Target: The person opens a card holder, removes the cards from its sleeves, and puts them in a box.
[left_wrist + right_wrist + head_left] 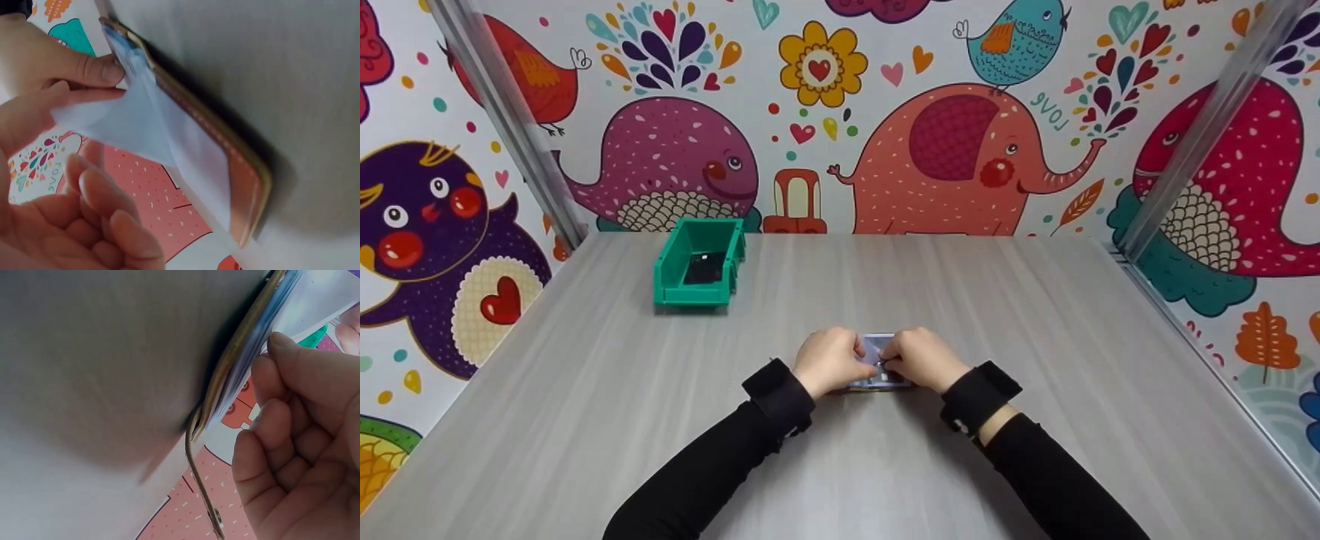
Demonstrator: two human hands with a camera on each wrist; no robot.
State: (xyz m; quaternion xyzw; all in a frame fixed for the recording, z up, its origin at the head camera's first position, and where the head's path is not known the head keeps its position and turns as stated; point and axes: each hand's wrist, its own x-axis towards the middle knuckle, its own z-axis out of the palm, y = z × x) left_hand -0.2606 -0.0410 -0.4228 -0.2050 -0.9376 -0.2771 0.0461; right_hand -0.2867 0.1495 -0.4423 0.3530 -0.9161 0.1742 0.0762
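Observation:
A brown leather card holder (pixel 246 197) with pale stitching lies spread on the table, its see-through plastic sleeves (pixel 197 157) facing up. In the head view the card holder (pixel 877 384) is partly covered by both hands. My left hand (pixel 826 361) pinches one sleeve at its edge and lifts it up from the others, as the left wrist view shows. Opposite it, my right hand (pixel 924 360) pinches the stacked sleeves at their edge between thumb and curled forefinger. In the right wrist view a strap (pixel 203 486) with a snap stud sticks out from the cover.
At the back left of the wood-grain table (pixel 1005 300) stands a green plastic bin (pixel 692 294) with a dark flat item (pixel 705 270) inside. Walls printed with cartoon animals close off the back and sides, with metal posts (pixel 521 135) at the corners.

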